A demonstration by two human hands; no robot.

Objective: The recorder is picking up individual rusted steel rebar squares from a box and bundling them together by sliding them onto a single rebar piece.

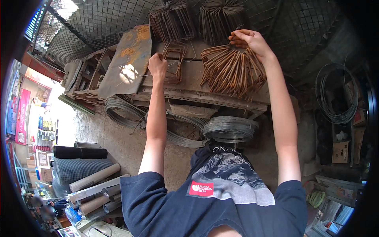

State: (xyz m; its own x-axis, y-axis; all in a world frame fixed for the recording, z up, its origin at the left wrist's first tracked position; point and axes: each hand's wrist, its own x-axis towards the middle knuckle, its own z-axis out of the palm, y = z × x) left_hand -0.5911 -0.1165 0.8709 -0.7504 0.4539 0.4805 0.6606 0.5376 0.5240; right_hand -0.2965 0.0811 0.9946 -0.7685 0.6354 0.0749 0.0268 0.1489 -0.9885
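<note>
My right hand (249,42) is closed in a pinch around a thin dark tie wire (239,27) at the top of a fanned bundle of rusty square rebar stirrups (233,71). The bundle spreads out below the fingers, over the workbench (193,85). My left hand (158,65) makes a fist beside a smaller set of rusty stirrups (175,63); what it grips is hidden. A thin light wire (138,75) runs to the left from near that fist.
Two more stirrup bundles (171,19) (221,19) stand at the bench's back, before wire mesh. A grey sheet (132,59) covers its left part. Wire coils (231,129) sit below the front edge; another coil (337,94) hangs right. Mesh rolls (83,170) lie lower left.
</note>
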